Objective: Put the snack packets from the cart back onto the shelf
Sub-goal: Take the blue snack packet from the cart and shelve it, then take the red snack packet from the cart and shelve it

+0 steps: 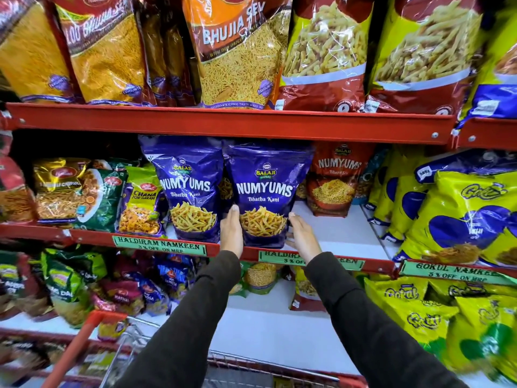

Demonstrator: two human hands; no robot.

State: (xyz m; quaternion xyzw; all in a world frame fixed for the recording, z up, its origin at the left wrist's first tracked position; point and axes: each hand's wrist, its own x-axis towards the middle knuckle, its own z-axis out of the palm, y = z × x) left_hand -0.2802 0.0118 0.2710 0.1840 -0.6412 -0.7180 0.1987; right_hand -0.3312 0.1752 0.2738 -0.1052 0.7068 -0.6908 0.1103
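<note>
A blue Numyums Bhatha Kani packet (pixel 265 191) stands upright at the front edge of the middle shelf (pixel 344 233). My left hand (pixel 231 231) presses flat on its left side and my right hand (pixel 302 236) cups its lower right side, so both hands hold it. A second identical blue packet (pixel 187 189) stands just to its left, touching it. A red Numyums packet (pixel 333 177) stands further back on the right. The cart (pixel 117 340), with a red handle and wire basket, is at the bottom left; its contents are mostly hidden by my sleeves.
Red metal shelf rails (pixel 223 121) run across above and below. Large bhujia and stick-snack bags (pixel 235 51) fill the top shelf. Yellow Gokul bags (pixel 461 214) crowd the right. Bare white shelf shows to the right of the held packet and on the lower shelf (pixel 265 326).
</note>
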